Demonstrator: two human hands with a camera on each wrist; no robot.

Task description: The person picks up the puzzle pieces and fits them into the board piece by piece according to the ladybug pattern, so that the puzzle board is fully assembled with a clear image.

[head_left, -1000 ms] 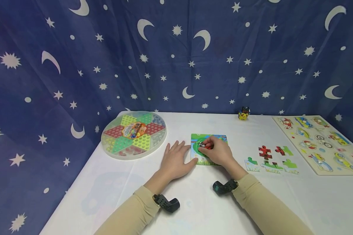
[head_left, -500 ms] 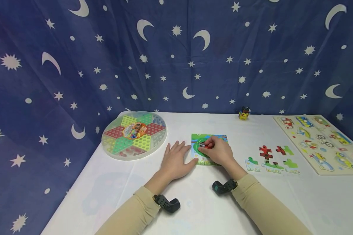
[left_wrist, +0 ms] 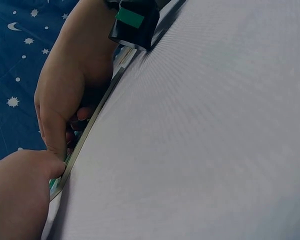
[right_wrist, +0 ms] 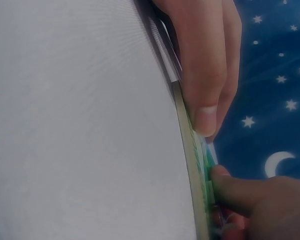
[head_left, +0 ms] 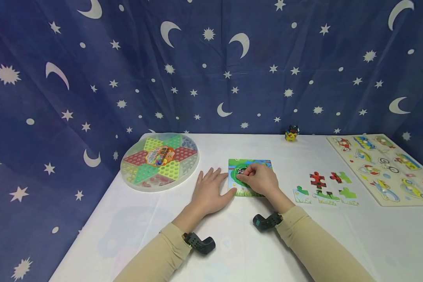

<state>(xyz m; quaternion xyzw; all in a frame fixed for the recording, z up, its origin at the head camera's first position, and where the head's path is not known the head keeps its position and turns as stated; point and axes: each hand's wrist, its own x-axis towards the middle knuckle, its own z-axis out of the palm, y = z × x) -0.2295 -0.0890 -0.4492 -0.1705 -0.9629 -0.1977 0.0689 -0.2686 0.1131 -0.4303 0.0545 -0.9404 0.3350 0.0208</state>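
Observation:
A small jigsaw puzzle board (head_left: 235, 186) with a green, blue and grassy picture lies flat at the table's middle. Over its centre, my right hand (head_left: 263, 181) bends its thumb and forefinger around a small puzzle piece (head_left: 241, 171) with black and white markings, mostly hidden by the fingers. My left hand (head_left: 210, 192) rests palm down left of the board, fingers spread, its thumb against the board's near left corner. In the left wrist view the right hand (left_wrist: 65, 80) shows curled fingers above the board. The right wrist view shows the left thumb (right_wrist: 206, 120) at the board's edge.
Several loose puzzle pieces, among them a red one (head_left: 317, 179), lie right of the board. A wooden peg puzzle (head_left: 375, 176) lies far right, a round Chinese checkers set (head_left: 155, 184) back left. A small yellow figurine (head_left: 291, 134) stands near the curtain (head_left: 211, 78).
My right fingertips have shifted slightly over the board, and the red part seen between them is now hidden. The left hand stays in place. The head view has tilted a little.

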